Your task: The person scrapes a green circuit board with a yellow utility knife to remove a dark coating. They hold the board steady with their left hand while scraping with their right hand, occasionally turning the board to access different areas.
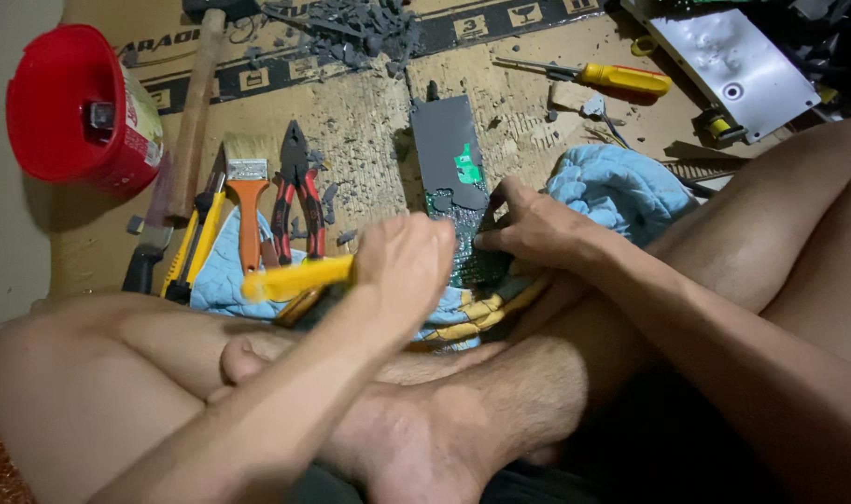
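Circuit board (463, 201) is lying on the cardboard sheet (369, 131) on the floor, near end over the blue cloth (621, 187). It is pinned flat by the right hand (537, 229), fingers pressed on its edge. Left hand (407, 261) is closed around a yellow-handled tool (295, 278), tip hidden. Step judged: parts being pried or scraped off. Next move calls for steady pressure, tip kept clear of the holding fingers.

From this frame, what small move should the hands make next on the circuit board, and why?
Probably push the yellow-handled tool in the left hand further along the circuit board. The right hand already pins the board's edge against the blue cloth, and dark covering remains on its far half, with grey chips lying beyond.
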